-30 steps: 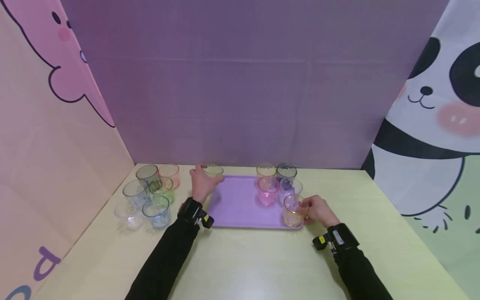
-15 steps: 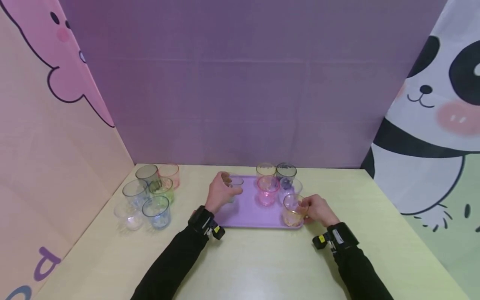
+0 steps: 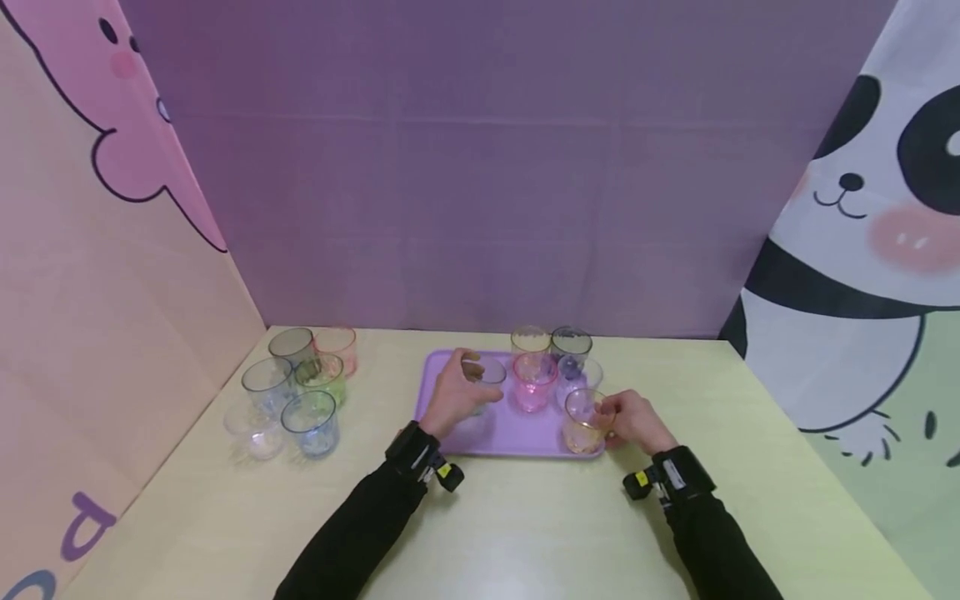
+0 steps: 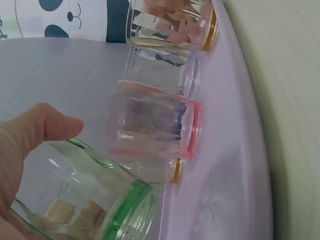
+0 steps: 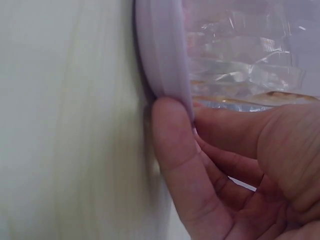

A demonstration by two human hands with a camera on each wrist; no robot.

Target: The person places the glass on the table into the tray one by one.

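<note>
My left hand point(image 3: 450, 396) grips a clear glass with a green base point(image 4: 125, 210), tilted in the left wrist view, over the left part of the purple tray point(image 3: 510, 439). Thumb and fingers go round its side. Down at the tray's near right corner, my right hand point(image 3: 636, 419) pinches the rim, one finger outside and the thumb inside against an amber glass point(image 3: 581, 433). Also on the tray are a pink glass point(image 3: 533, 390) and a clear glass point(image 3: 581, 379). Behind them stand a yellowish glass point(image 3: 530, 339) and a dark grey glass point(image 3: 572, 340).
Left of the tray several glasses stand close together: a grey one point(image 3: 291, 346), a pink one point(image 3: 339, 346), a green one point(image 3: 324, 375), a blue one point(image 3: 311, 429) and a clear one point(image 3: 261, 437). A purple backdrop point(image 3: 480, 208) rises behind the table.
From the tray's far left corner, my left hand has carried the green-based glass right and nearer, beside the pink glass. The right hand has stayed at the tray's corner.
</note>
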